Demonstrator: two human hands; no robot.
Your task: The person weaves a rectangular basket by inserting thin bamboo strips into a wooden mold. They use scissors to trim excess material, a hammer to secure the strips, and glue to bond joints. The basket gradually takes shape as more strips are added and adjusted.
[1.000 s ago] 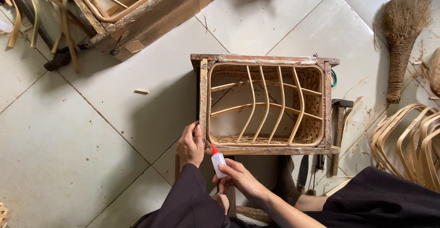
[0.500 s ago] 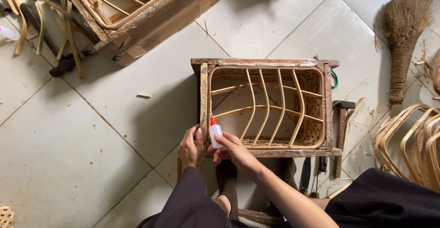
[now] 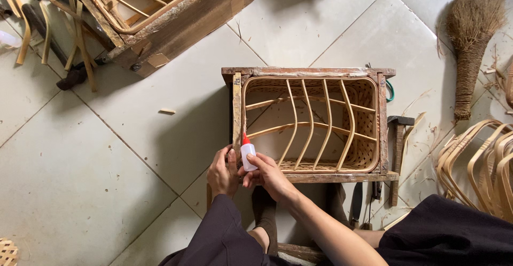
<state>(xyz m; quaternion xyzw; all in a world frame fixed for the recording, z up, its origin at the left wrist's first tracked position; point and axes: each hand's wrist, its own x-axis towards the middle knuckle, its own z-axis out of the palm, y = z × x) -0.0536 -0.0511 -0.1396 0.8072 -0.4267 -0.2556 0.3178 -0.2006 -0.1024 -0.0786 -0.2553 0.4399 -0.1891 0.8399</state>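
Note:
A woven bamboo basket (image 3: 310, 122) sits inside a worn wooden frame mould (image 3: 309, 72) on the tiled floor. My right hand (image 3: 267, 175) grips a small white glue bottle (image 3: 248, 155) with a red tip, its nozzle pointing up at the basket's near-left corner. Beside it, my left hand (image 3: 222, 171) rests on the frame's near-left corner. Thin bent bamboo ribs cross the inside of the basket.
A second wooden mould with a basket (image 3: 160, 9) stands at the upper left, with bamboo strips (image 3: 80, 52) beside it. A fibre brush (image 3: 470, 41) lies at the upper right. Curved bamboo rims (image 3: 481, 164) pile at the right. A hammer (image 3: 398, 154) lies along the frame's right side.
My right hand has lifted the glue bottle from below the frame up to the basket's near-left corner. My left hand stays on that corner.

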